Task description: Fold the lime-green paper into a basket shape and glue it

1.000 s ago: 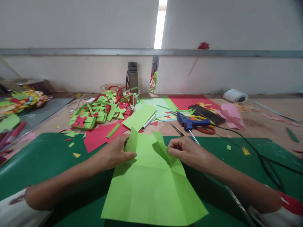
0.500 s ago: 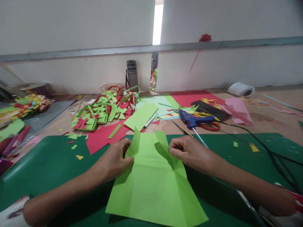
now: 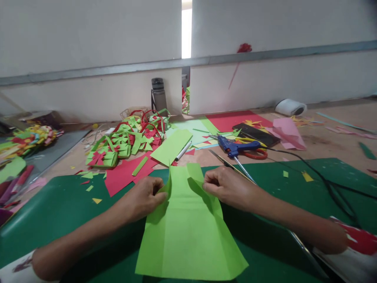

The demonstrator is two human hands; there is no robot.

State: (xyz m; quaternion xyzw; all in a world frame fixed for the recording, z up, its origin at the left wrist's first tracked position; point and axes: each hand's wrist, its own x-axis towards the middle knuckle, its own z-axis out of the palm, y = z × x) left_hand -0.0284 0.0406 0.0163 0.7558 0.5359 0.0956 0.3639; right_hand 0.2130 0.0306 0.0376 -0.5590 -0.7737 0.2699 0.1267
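A light green paper sheet (image 3: 188,232) with fold creases lies on the dark green cutting mat (image 3: 59,200). My left hand (image 3: 144,196) pinches the sheet's upper left edge, which stands folded up. My right hand (image 3: 226,186) pinches the upper right edge, folded inward toward the middle. Both hands are closed on the paper near its far end.
Behind the mat lie a blue glue gun (image 3: 235,146) with a black cord (image 3: 324,181), red-handled scissors (image 3: 256,154), a pen (image 3: 183,150), red paper (image 3: 123,173), a pile of green and red paper baskets (image 3: 126,137), a grey bottle (image 3: 158,94), and a white roll (image 3: 290,107). A metal ruler (image 3: 235,167) passes under my right hand.
Both side edges of the green sheet have been drawn closer together, making the far end narrower. My hands have moved slightly inward and the view has shifted a little.
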